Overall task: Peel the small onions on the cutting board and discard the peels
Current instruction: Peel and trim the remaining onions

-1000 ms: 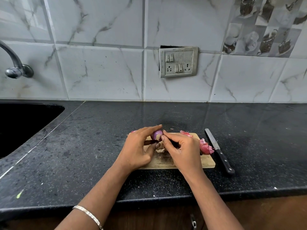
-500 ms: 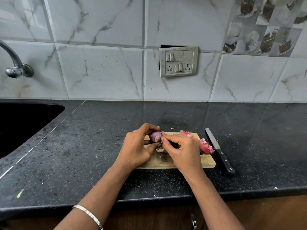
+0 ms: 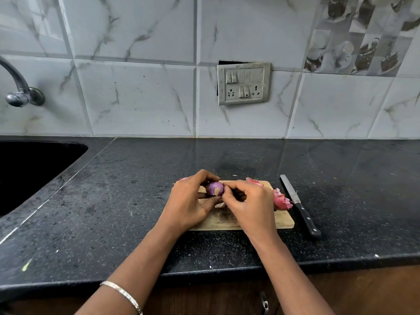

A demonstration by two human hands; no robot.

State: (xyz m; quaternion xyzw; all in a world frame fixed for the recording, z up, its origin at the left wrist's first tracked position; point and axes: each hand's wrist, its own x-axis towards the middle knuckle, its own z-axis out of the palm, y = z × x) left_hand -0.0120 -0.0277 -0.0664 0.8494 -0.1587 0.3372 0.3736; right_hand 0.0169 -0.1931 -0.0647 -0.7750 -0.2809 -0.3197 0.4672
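1. I see the board [image 3: 284, 220] lying near the counter's [image 3: 136, 201] front edge, with both hands over it.
2. The left hand [image 3: 188, 201] grips a purple onion [image 3: 215, 188] above the board's far edge.
3. The right hand [image 3: 247, 205] pinches the onion's right side with its fingertips.
4. Pink peels [image 3: 280, 200] sit at the board's right edge.
5. A knife [image 3: 297, 204] lies on the counter just beside that edge, its handle toward the counter's front.
6. I make out a sink [image 3: 34, 169] at the counter's left end.
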